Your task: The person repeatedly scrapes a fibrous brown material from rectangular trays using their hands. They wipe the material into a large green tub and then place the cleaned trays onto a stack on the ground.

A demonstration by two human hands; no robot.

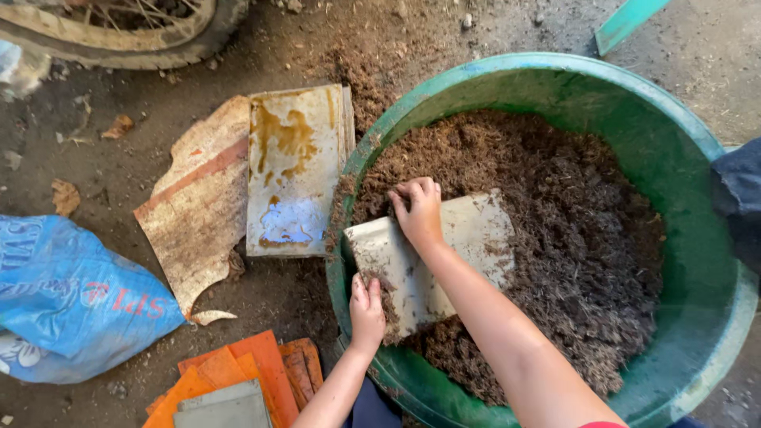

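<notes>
A pale, soil-smeared flat tile (432, 261) lies tilted on a heap of dark brown fibrous compost (571, 238) inside a large green plastic tub (682, 158), toward the tub's nine o'clock rim. The left hand (367, 311) clamps the tile's near edge at seven o'clock, fingers folded over it. The right hand (418, 212) presses on the tile's top edge at eleven o'clock, fingers curled over the rim into the compost. Outside the tub, at nine o'clock, a stained cream panel (295, 170) rests on a torn brown board (198, 214). At eight o'clock sits a crumpled blue sack (71, 301) with red and white lettering; orange sheets (238, 372) lie at seven o'clock. A tyre (127, 36) curves at eleven o'clock.
</notes>
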